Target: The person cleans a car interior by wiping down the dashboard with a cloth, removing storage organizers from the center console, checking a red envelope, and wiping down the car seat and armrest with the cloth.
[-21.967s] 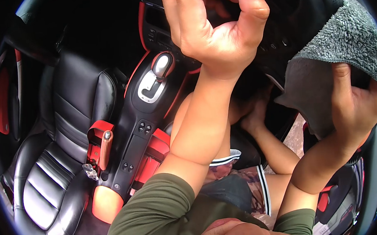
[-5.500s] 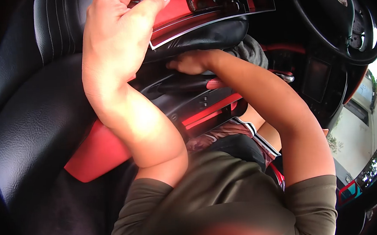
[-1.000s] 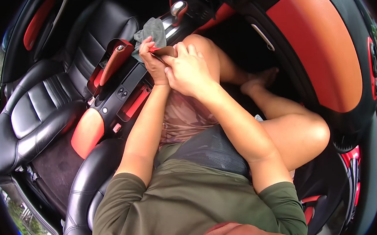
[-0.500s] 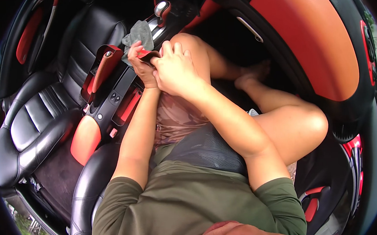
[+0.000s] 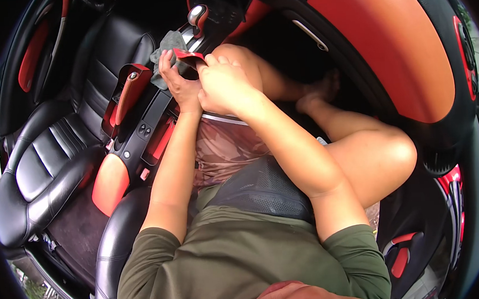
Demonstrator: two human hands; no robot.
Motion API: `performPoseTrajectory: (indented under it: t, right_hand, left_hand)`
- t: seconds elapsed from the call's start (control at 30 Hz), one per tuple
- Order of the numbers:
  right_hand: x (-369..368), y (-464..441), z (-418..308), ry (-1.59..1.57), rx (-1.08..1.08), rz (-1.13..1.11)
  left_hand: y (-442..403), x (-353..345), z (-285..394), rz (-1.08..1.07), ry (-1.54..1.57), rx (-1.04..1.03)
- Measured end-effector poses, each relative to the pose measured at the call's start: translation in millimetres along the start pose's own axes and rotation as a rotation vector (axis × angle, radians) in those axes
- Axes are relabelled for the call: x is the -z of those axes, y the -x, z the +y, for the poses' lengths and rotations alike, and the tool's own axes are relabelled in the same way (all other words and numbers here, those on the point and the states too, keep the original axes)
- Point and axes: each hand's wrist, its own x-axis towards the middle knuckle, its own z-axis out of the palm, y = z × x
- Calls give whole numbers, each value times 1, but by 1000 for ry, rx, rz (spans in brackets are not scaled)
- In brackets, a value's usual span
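Above my raised knee, both hands meet around a small red piece with a dark underside (image 5: 188, 56); its exact kind is not clear. My right hand (image 5: 228, 86) grips its right end, fingers closed over it and partly hiding it. My left hand (image 5: 180, 90) is cupped at its left side, fingers stretched upward and apart; whether they touch the piece I cannot tell. A crumpled grey cloth (image 5: 171, 41) lies on the centre console just behind my left fingers.
The gear lever (image 5: 197, 14) rises beyond the cloth. A red handbrake lever (image 5: 127, 96) and the console (image 5: 146, 128) lie to the left, beside a black leather seat (image 5: 45, 146). A red and black door panel (image 5: 382, 45) is on the right.
My left fingers have spread wider and moved slightly left. The red piece sits a little higher and shows more of its red face. A pale strip now shows below my right wrist.
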Motion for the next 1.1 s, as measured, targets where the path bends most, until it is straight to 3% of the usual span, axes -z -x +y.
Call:
performPoseTrajectory:
  t: [0.1, 0.27, 0.5, 0.63, 0.77, 1.0, 1.1]
  right_hand:
    - [6, 0, 0, -22, 37, -53]
    - [-9, 4, -5, 53, 72, 59]
    - [11, 2, 1, 12, 80, 204]
    - [14, 2, 2, -98, 34, 121]
    - [-20, -2, 5, -268, 18, 78]
    - [-17, -4, 8, -254, 37, 49]
    - [-14, -5, 19, -356, 207, 240]
  left_hand:
    - [3, 3, -3, -54, 40, 113]
    - [3, 5, -9, 14, -98, 27]
    - [1, 4, 3, 18, -17, 62]
    - [3, 5, 3, -12, 9, 118]
    - [3, 8, -7, 2, -155, -30]
    - [1, 9, 1, -29, -96, 50]
    - [-1, 10, 6, -23, -82, 98]
